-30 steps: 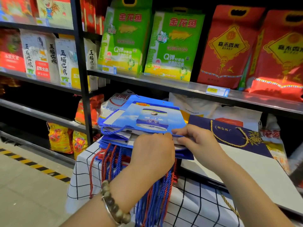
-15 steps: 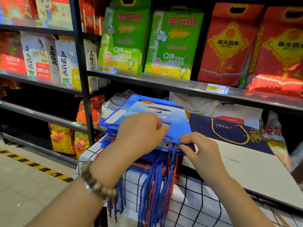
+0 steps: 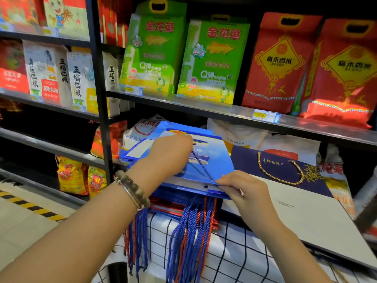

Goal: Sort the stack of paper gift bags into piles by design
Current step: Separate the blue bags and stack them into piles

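Stack of blue bags (image 3: 179,190) sits on the checked-cloth surface (image 3: 234,254) under the shelf (image 3: 224,111). Their cord handles (image 3: 193,227) hang over the front edge. Right hand (image 3: 242,188) pinches the near edge of the top blue bag (image 3: 218,162) between thumb and fingers. Left hand (image 3: 171,154) lies on that bag's face with its fingers curled; can't tell if they pinch a cord. Navy bag (image 3: 251,162) lies just right. The paper looks light, fairly stiff and glossy, so likely slippery and easy to crease. The cords may snag. Best hold is probably the folded edge.
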Demonstrator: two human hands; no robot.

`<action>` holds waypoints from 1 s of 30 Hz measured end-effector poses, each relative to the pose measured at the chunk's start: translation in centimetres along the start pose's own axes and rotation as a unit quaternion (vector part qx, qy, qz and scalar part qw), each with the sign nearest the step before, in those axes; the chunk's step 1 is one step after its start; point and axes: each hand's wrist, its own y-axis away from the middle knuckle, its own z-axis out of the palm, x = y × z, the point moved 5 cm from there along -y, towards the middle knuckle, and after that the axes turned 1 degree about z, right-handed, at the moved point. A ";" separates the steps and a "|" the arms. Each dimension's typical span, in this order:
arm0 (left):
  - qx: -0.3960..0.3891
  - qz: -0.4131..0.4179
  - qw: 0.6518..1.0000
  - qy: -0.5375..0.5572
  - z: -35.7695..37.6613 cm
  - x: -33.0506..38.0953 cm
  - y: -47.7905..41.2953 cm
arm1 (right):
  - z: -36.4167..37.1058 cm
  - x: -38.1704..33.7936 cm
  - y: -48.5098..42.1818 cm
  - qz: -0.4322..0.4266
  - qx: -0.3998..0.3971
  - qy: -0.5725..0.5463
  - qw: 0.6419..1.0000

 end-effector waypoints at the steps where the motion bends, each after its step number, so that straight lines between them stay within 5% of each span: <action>1: -0.007 0.006 1.000 -0.002 0.2 0.0 0.0 | 0.0 -0.2 0.0 0.002 -0.014 -0.003 1.000; 5: -0.040 -0.045 0.997 0.055 0.2 -2.3 -0.1 | -1.5 0.4 -1.0 0.136 0.004 -0.066 0.988; 8: -0.028 -0.128 0.991 -0.006 0.1 -6.2 0.1 | -3.0 2.3 -2.6 0.250 0.060 0.047 0.965; 11: -0.065 -0.149 0.986 -0.036 1.4 -7.4 0.7 | -1.9 4.8 -3.7 0.333 -0.059 0.161 0.927; 14: -0.074 -0.159 0.984 0.019 2.3 -7.4 0.5 | -0.2 6.1 -4.1 0.396 -0.108 0.073 0.909; 21: -0.088 -0.186 0.972 0.115 3.2 -8.5 -0.6 | 0.4 5.7 -4.9 0.385 -0.066 0.012 0.920; 26: -0.068 -0.242 0.928 0.275 2.8 -9.7 -1.4 | -1.4 5.1 -5.1 0.365 -0.036 -0.035 0.930; 30: -0.030 -0.208 0.933 0.291 1.2 -7.4 -2.9 | -5.0 5.5 -4.9 0.351 0.000 -0.018 0.936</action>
